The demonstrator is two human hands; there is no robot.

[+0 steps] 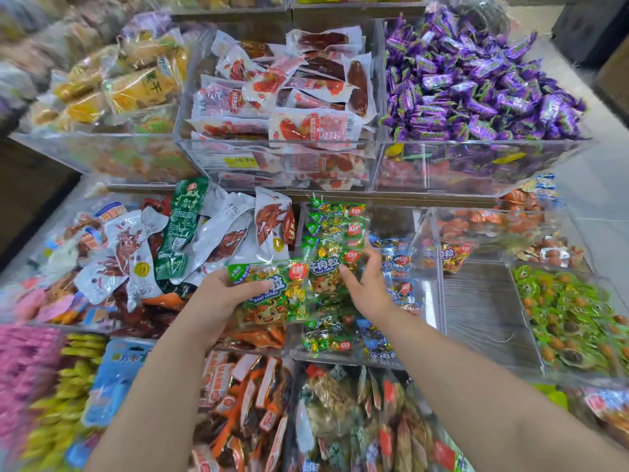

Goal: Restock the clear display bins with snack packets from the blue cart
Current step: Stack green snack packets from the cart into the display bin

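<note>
My left hand [218, 298] grips a green beef-cubes packet [272, 294] from its left side, thumb on top, over the middle shelf. My right hand [366, 284] holds the front packet of a standing row of green beef-cubes packets [335, 233], with the thumb on the packet's face and the fingers behind it. That row stands in a clear display bin [429, 267], with blue packets [394, 264] to its right. The blue cart is out of sight.
Clear bins hold purple candies [476, 80], red sausage packets [289, 93], yellow dried-fruit packs [129, 83], white and green meat packets [190, 240] and green round snacks [571, 315]. An empty bin section [483, 308] lies right of my right hand. Orange packets [252, 403] fill the lower shelf.
</note>
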